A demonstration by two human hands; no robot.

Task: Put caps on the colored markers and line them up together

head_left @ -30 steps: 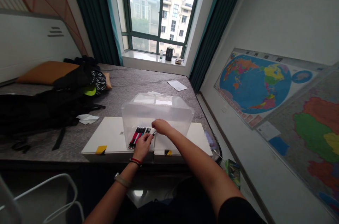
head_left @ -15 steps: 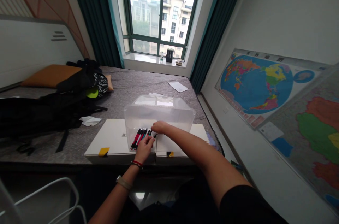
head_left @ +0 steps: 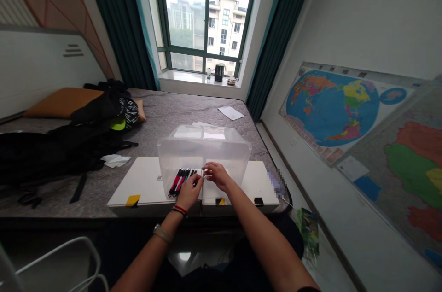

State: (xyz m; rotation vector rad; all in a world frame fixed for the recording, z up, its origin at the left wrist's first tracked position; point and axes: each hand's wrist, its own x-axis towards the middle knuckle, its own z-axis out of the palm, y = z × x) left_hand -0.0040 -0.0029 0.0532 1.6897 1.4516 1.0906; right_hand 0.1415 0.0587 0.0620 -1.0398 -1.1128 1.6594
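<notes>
A translucent plastic box [head_left: 224, 156] lies on its side, its opening toward me. Inside it, on the left, a row of pens [head_left: 179, 180] in black, red, white and teal lies side by side, slanting. At the right end of that row is my left hand [head_left: 188, 192], thumb and fingers pinched together. A small dark bit shows at its fingertips, too small to name. Close beside it, my right hand [head_left: 217, 176] has its fingers curved and apart, fingertips near the left thumb. Nothing shows in it.
Two white boxes [head_left: 134, 180] with yellow and black corner tabs support the plastic box at the bed's front edge. Black bags [head_left: 62, 149], a crumpled tissue [head_left: 115, 160] and a white sheet [head_left: 230, 113] lie on the mattress [head_left: 179, 103]. A white metal frame [head_left: 91, 248] stands lower left.
My right hand has come back from the far end of the pens toward me and slightly right, its fingers spreading from a closed grip. The left hand stays by the pens. The view has shifted slightly.
</notes>
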